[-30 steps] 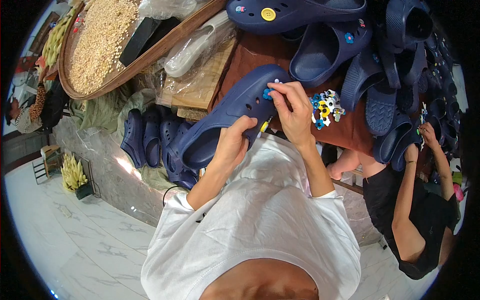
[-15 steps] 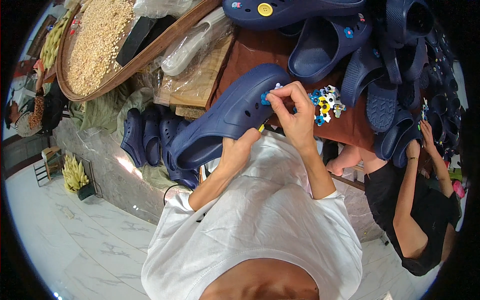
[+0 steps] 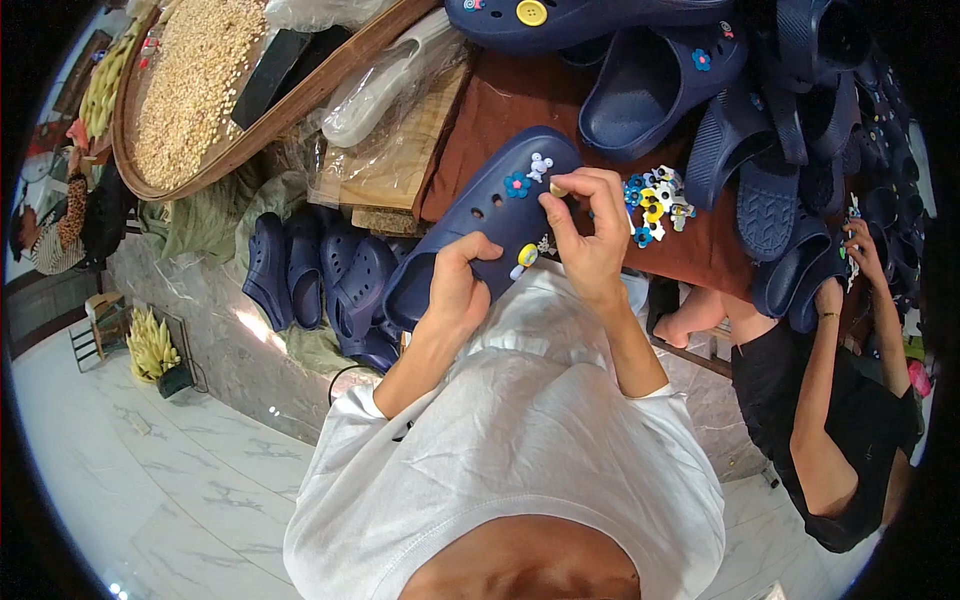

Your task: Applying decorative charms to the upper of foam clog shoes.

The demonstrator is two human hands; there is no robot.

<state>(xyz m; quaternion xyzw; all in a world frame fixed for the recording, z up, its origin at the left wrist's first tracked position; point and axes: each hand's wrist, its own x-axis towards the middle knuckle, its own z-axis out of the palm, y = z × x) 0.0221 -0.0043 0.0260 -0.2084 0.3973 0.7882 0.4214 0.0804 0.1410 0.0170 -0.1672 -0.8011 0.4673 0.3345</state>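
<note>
A small charm (image 3: 557, 189) is being pinched by the right hand (image 3: 590, 240) against the navy clog (image 3: 480, 225), which is being gripped by the left hand (image 3: 460, 285) at seven o'clock. Loose charms (image 3: 655, 203) are lying at three o'clock. If pressed off-centre, the charm is likely being dropped.

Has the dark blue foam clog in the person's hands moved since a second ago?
Cannot tell: the dark blue foam clog sits alike beside the pile of small colourful charms; only the camera shifted.

My left hand (image 3: 462, 283) covers the navy clog's (image 3: 487, 215) middle; my right fingertips (image 3: 560, 192) hide most of a small charm, centre frame.
</note>
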